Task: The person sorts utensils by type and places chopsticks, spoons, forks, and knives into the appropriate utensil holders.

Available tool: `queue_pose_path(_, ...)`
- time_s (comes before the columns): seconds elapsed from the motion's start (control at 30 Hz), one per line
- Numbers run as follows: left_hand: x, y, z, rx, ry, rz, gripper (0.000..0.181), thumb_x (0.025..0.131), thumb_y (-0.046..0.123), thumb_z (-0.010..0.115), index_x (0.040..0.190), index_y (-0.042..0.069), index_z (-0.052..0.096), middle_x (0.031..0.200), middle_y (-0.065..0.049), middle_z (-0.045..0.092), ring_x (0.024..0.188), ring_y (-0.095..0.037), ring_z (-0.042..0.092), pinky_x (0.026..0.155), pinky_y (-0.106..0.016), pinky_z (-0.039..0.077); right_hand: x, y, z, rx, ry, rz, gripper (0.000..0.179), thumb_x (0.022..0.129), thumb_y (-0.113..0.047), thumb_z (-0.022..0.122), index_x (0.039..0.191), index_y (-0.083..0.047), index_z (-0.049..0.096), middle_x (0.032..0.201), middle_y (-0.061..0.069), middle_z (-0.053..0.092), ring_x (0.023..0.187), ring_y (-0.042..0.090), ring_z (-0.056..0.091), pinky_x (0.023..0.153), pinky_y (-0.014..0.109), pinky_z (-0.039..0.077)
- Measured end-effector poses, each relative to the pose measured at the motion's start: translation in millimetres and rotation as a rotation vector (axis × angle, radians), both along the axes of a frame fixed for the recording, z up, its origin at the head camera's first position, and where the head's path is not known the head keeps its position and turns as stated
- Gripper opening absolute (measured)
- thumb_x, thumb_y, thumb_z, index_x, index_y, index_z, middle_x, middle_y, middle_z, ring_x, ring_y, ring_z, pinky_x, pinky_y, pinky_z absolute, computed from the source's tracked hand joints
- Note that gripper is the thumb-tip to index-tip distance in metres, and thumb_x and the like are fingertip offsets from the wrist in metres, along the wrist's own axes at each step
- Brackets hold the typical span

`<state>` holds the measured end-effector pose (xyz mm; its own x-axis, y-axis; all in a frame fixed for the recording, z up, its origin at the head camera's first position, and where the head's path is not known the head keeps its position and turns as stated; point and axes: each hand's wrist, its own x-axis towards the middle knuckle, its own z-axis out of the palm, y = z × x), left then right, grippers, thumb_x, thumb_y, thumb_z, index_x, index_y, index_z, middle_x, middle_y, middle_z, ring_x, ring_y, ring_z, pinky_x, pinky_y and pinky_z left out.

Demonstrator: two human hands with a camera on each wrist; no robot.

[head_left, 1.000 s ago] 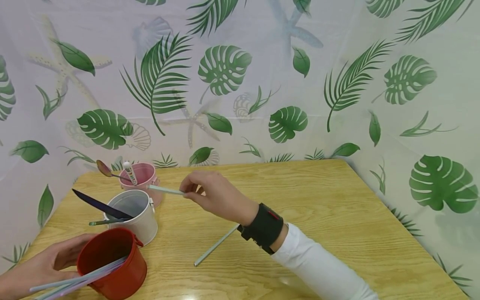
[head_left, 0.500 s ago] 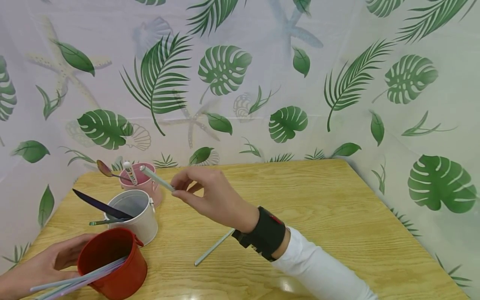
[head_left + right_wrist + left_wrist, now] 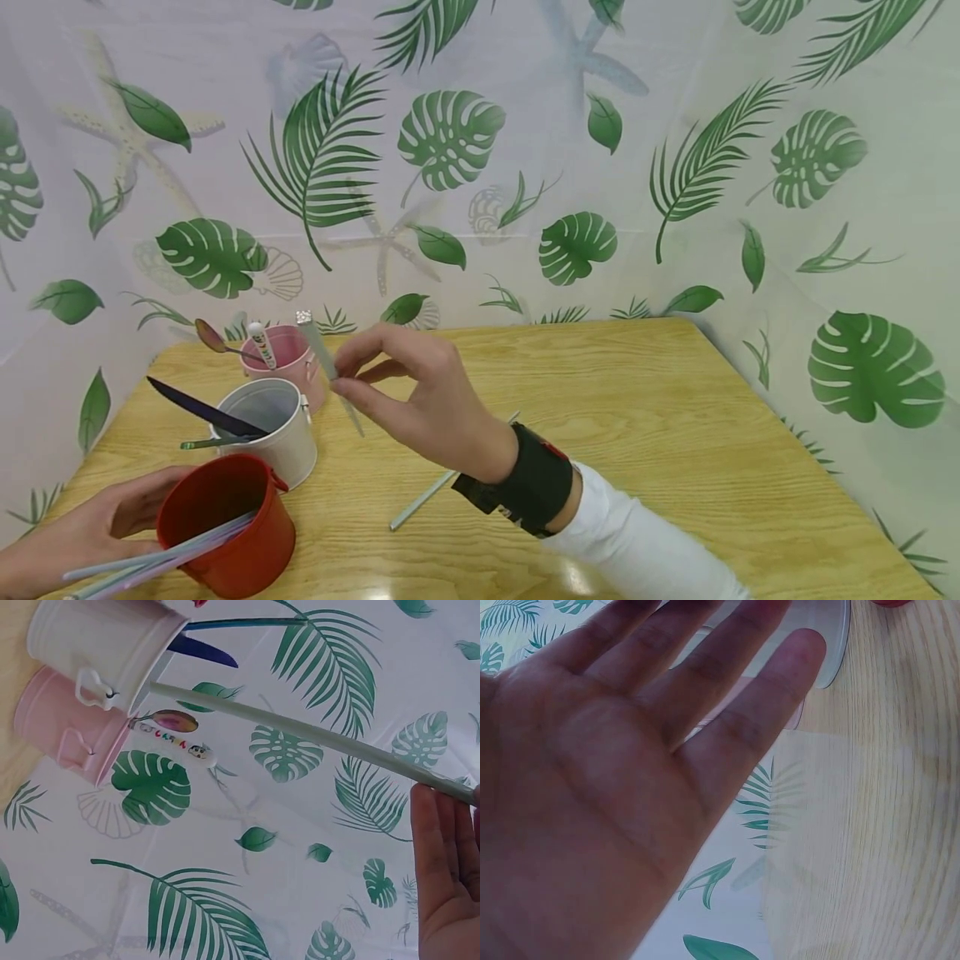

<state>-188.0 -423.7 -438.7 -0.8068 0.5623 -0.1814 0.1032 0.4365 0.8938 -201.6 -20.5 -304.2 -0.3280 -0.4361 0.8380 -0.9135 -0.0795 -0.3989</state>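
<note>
My right hand (image 3: 420, 392) pinches a pale green chopstick (image 3: 317, 346) between thumb and fingers, above the table. Its glittery square end points up and its thin tip slants down. In the right wrist view the chopstick (image 3: 300, 735) runs from my fingers toward the white bucket, overlapping its rim. At lower left my left hand (image 3: 97, 521) rests beside a red bucket (image 3: 258, 550), thumb and fingers at its side; the left wrist view shows the fingers (image 3: 742, 727) straight. Several pastel chopsticks (image 3: 168, 554) lean out of the red bucket. Another pale chopstick (image 3: 422, 503) lies on the wood.
Behind the red bucket stands a white bucket (image 3: 296, 454) with a dark-bladed knife (image 3: 202, 408) and a green-handled utensil (image 3: 213, 443). Farther back, a pink bucket (image 3: 300, 379) holds a spoon (image 3: 210, 336) and a white printed handle (image 3: 260, 343). Leaf-patterned cloth (image 3: 480, 275) backs the table.
My right hand has turned the chopstick from nearly level to steep, glittery end rising, and moved slightly left. My left hand and the red bucket keep their place.
</note>
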Motion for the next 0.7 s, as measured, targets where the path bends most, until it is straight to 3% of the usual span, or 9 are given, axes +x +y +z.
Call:
queue_pose_path(0.07, -0.2, -1.1, -1.0, 0.010, 0.006, -0.005, 0.074, 0.099, 0.010, 0.066, 0.156, -0.008, 0.022, 0.149, -0.007, 0.054, 0.119, 0.005, 0.058, 0.092, -0.036, 0.059, 4.4, -2, 1.6, -0.032, 0.003, 0.030, 0.022, 0.086, 0.013, 0.075, 0.103, 0.003, 0.065, 0.097, 0.016, 0.070, 0.090, 0.019, 0.070, 0.079, 0.030, 0.062)
queue_pose_path(0.1, -0.4, -1.3, -1.7, 0.015, 0.014, -0.012, 0.074, 0.099, 0.009, 0.066, 0.156, -0.008, 0.022, 0.150, -0.010, 0.053, 0.119, 0.004, 0.059, 0.092, -0.036, 0.059, 6.6, -3, 1.9, -0.045, 0.002, 0.042, 0.023, 0.085, 0.014, 0.075, 0.103, 0.003, 0.065, 0.096, 0.016, 0.070, 0.090, 0.020, 0.070, 0.079, 0.031, 0.062)
queue_pose_path(0.17, -0.2, -1.6, -1.8, 0.013, -0.002, 0.001, 0.075, 0.099, 0.010, 0.066, 0.156, -0.008, 0.022, 0.148, 0.000, 0.055, 0.119, 0.005, 0.058, 0.092, -0.036, 0.059, 10.9, -6, 2.4, -0.064, -0.001, 0.061, 0.025, 0.084, 0.015, 0.075, 0.103, 0.004, 0.064, 0.096, 0.017, 0.069, 0.091, 0.022, 0.070, 0.080, 0.032, 0.062)
queue_pose_path(0.37, -0.3, -1.6, -1.9, 0.001, 0.009, 0.006, 0.076, 0.098, 0.011, 0.067, 0.155, -0.010, 0.022, 0.145, 0.007, 0.056, 0.119, 0.005, 0.058, 0.092, -0.037, 0.059, 23.4, -12, 0.3, -0.100, -0.021, 0.102, 0.030, 0.082, 0.018, 0.075, 0.107, 0.006, 0.062, 0.099, 0.021, 0.069, 0.095, 0.027, 0.071, 0.083, 0.034, 0.062)
queue_pose_path(0.6, -0.9, -2.1, -2.3, -0.009, -0.013, 0.012, 0.079, 0.099, 0.013, 0.066, 0.156, -0.011, 0.018, 0.151, -0.026, 0.047, 0.121, -0.002, 0.061, 0.091, -0.040, 0.060, 31.8, -21, -3.7, -0.135, -0.043, 0.122, 0.033, 0.080, 0.020, 0.075, 0.108, 0.008, 0.061, 0.101, 0.024, 0.069, 0.096, 0.030, 0.072, 0.083, 0.035, 0.062)
queue_pose_path(0.7, -1.4, -2.9, -2.7, -0.009, -0.020, 0.016, 0.079, 0.099, 0.013, 0.066, 0.156, -0.011, 0.017, 0.152, -0.028, 0.046, 0.121, -0.003, 0.061, 0.092, -0.039, 0.060, 34.5, -25, -5.4, -0.140, -0.049, 0.123, 0.034, 0.080, 0.020, 0.075, 0.108, 0.008, 0.060, 0.102, 0.025, 0.069, 0.098, 0.030, 0.072, 0.083, 0.034, 0.062)
